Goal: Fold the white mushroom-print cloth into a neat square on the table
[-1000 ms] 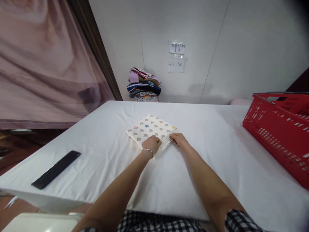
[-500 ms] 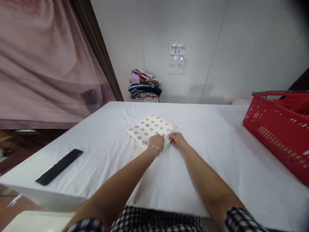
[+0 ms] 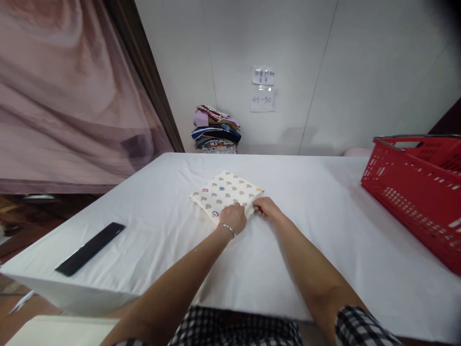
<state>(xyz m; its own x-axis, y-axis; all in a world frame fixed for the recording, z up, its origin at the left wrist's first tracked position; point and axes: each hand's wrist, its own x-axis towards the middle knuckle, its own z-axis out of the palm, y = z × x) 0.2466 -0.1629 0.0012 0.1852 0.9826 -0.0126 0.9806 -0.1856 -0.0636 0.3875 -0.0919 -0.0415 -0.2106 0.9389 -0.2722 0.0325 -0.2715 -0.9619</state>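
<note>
A folded cream cloth (image 3: 225, 192) with grey mushroom prints and a few coloured ones lies in several layers on the white-covered table (image 3: 317, 192). My left hand (image 3: 233, 217), with a bracelet at the wrist, has its fingers curled over the near corner of the cloth. At the right-hand edge, my right hand (image 3: 264, 207) pinches the stacked layers between thumb and fingers. The fingertips of both hands are partly hidden against the fabric.
A red plastic basket (image 3: 414, 192) stands at the table's right side. On the left lies a long black flat object (image 3: 90, 249). Behind the table rises a pile of folded fabrics (image 3: 216, 129), with paper signs (image 3: 262, 100) on the wall. A pink curtain (image 3: 72, 96) hangs at left.
My left hand has slid slightly toward me and down along the cloth's near corner. My right hand stays at the right edge, and the cloth has hardly shifted.
</note>
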